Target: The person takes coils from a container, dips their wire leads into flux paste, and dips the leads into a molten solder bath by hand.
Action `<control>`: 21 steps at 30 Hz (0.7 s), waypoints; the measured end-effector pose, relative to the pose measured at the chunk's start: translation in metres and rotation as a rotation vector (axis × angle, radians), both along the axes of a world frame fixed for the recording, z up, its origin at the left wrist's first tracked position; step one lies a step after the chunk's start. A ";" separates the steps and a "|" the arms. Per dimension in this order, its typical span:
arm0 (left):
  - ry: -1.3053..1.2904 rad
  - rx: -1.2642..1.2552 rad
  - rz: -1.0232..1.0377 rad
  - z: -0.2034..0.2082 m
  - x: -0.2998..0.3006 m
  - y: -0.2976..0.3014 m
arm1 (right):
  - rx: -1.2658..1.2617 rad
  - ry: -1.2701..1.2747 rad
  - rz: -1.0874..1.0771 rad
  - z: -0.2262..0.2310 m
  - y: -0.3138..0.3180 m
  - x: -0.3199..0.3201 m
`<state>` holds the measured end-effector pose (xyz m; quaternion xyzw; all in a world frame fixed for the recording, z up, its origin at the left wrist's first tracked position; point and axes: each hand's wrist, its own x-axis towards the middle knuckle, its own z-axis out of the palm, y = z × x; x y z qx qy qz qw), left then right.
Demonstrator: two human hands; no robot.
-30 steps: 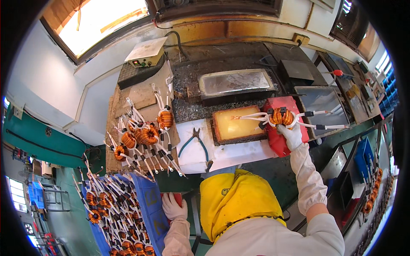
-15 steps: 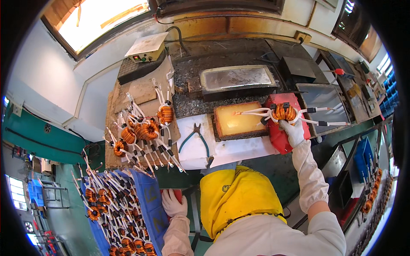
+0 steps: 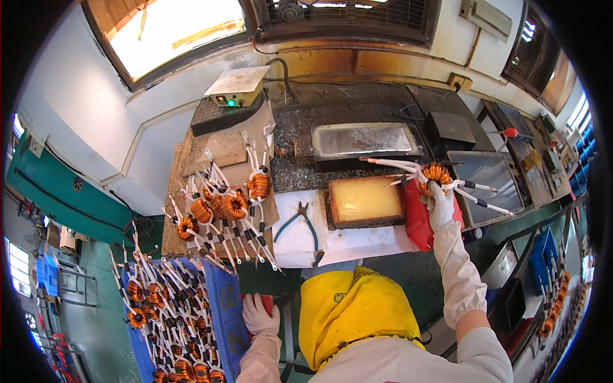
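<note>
My gloved right hand (image 3: pixel 440 205) is closed on a copper-wound ring coil (image 3: pixel 436 172) with white-sleeved leads. Some leads point left above a tray of yellow, wax-like material (image 3: pixel 367 199); others stick out to the right. Beneath the coil stands a red container (image 3: pixel 419 223), partly covered by my hand. My gloved left hand (image 3: pixel 260 316) lies with outstretched fingers against a small red object (image 3: pixel 267 302), whose kind I cannot make out. Beside that hand is a blue crate (image 3: pixel 221 306) packed with similar coils. More coils (image 3: pixel 233 204) rest on the left side of the bench.
Pliers with teal handles (image 3: pixel 297 230) lie on white paper at the bench's front. Behind the yellow tray is a rectangular pot with a silvery surface (image 3: pixel 364 142). A control box with a green light (image 3: pixel 236 96) stands at the back left, a glass-topped frame (image 3: pixel 485 179) at the right.
The held coil has turned and tilted in my right hand, its left-hand leads now angled higher. The whole view has shifted slightly. My left hand stays beside the crate.
</note>
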<state>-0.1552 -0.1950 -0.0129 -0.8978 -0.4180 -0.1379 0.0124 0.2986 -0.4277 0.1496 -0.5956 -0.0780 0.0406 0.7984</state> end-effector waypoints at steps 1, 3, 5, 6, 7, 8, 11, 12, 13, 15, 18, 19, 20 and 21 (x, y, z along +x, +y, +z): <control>0.000 -0.004 0.007 -0.002 0.001 0.000 | 0.039 0.013 -0.036 -0.006 0.003 0.009; -0.002 -0.003 0.023 -0.003 0.002 0.000 | 0.031 0.018 -0.073 -0.009 0.012 0.021; -0.006 0.003 0.009 -0.003 0.002 -0.002 | -0.004 0.030 -0.123 -0.010 0.017 0.030; -0.011 0.005 0.018 -0.004 0.002 -0.002 | -0.001 0.024 -0.115 -0.009 0.017 0.033; -0.020 -0.005 0.006 -0.004 0.003 -0.001 | -0.043 0.032 -0.139 -0.009 0.018 0.036; -0.029 -0.015 -0.005 -0.005 0.003 -0.001 | -0.085 0.040 -0.163 -0.008 0.020 0.038; -0.029 -0.031 -0.012 -0.004 0.000 -0.001 | 0.003 0.041 -0.164 -0.007 0.029 0.041; -0.035 -0.029 -0.003 -0.002 0.000 -0.001 | 0.005 0.036 -0.154 -0.009 0.032 0.042; -0.026 -0.029 0.004 -0.001 -0.001 -0.002 | -0.032 0.034 -0.173 -0.012 0.033 0.045; -0.015 -0.025 0.035 0.003 -0.004 -0.001 | -0.111 0.031 -0.176 -0.018 0.040 0.047; 0.014 -0.139 0.067 0.010 -0.003 0.003 | -0.121 -0.006 -0.158 -0.027 0.035 0.056; -0.001 -0.149 0.041 0.010 -0.001 0.004 | -0.100 -0.006 -0.168 -0.024 0.035 0.056; -0.018 -0.163 0.008 0.007 0.001 0.004 | -0.081 -0.008 -0.184 -0.020 0.033 0.056; -0.012 -0.156 0.049 0.004 0.000 0.004 | -0.076 -0.009 -0.172 -0.024 0.030 0.060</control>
